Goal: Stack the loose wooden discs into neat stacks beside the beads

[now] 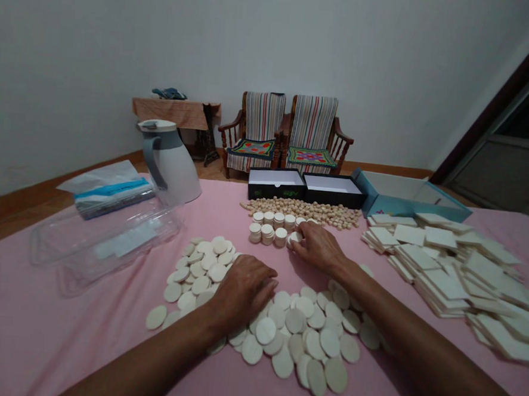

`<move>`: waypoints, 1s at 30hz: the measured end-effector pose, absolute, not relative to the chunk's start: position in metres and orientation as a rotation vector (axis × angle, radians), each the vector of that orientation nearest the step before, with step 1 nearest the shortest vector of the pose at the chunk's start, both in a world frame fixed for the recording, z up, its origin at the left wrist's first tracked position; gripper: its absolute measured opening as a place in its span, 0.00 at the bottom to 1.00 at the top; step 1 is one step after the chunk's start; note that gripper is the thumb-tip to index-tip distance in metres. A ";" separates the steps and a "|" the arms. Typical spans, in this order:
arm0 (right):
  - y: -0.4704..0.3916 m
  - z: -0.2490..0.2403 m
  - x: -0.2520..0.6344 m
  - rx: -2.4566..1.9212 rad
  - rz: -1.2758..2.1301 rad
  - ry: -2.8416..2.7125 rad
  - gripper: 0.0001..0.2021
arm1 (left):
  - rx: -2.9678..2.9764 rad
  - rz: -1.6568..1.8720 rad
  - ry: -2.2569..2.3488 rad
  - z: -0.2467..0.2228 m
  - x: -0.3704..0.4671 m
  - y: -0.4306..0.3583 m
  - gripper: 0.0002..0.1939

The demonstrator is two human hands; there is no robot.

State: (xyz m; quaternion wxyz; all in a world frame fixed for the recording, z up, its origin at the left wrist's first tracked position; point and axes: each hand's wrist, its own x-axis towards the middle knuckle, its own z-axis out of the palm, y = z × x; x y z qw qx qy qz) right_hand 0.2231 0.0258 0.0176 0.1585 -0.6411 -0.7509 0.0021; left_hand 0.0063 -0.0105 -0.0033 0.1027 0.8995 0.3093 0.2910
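Loose round wooden discs (305, 307) are spread in a wide heap on the pink cloth in front of me. My left hand (243, 289) rests low over the heap, fingers loosely bent and a little apart, with no disc visible in them. Beyond the heap stand short stacks of discs (267, 234) in two rows. At the right end of the nearer row, my right hand (318, 246) has its fingertips closed on a wooden disc (295, 238) at a stack. The fingers partly hide that stack and the far row's end.
Small wooden pegs or beads (308, 211) lie behind the stacks, before two black box trays (276, 191). Square wooden tiles (443, 274) are piled right, near a blue box (408, 195). Left are clear plastic trays (109, 242), a tissue pack (112, 192) and a white jug (176, 169).
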 end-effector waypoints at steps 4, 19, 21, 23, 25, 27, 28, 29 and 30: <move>0.029 0.017 0.223 -1.819 0.020 -2.164 0.09 | 2.652 0.841 0.911 -0.003 0.006 -0.010 0.09; -0.033 0.046 0.251 -1.377 0.953 -2.461 0.19 | 2.653 0.807 0.950 -0.002 0.006 -0.011 0.09; -0.036 0.043 0.247 -1.348 0.912 -2.513 0.23 | 2.656 0.810 0.951 -0.003 0.006 -0.011 0.08; -0.036 0.036 0.244 -1.326 0.844 -2.536 0.22 | 2.661 0.812 0.956 -0.003 0.006 -0.010 0.08; -0.032 0.028 0.242 -1.332 0.775 -2.513 0.18 | 2.665 0.816 0.953 -0.004 0.006 -0.009 0.08; -0.028 0.023 0.241 -1.436 0.643 -2.420 0.12 | 2.665 0.824 0.946 -0.004 0.006 -0.009 0.08; -0.026 0.020 0.241 -1.493 0.580 -2.365 0.10 | 2.663 0.827 0.944 -0.004 0.006 -0.008 0.08; -0.024 0.018 0.242 -1.540 0.533 -2.307 0.09 | 2.660 0.829 0.947 -0.004 0.006 -0.008 0.08; -0.022 0.017 0.243 -1.576 0.501 -2.252 0.09 | 2.657 0.829 0.950 -0.004 0.006 -0.008 0.08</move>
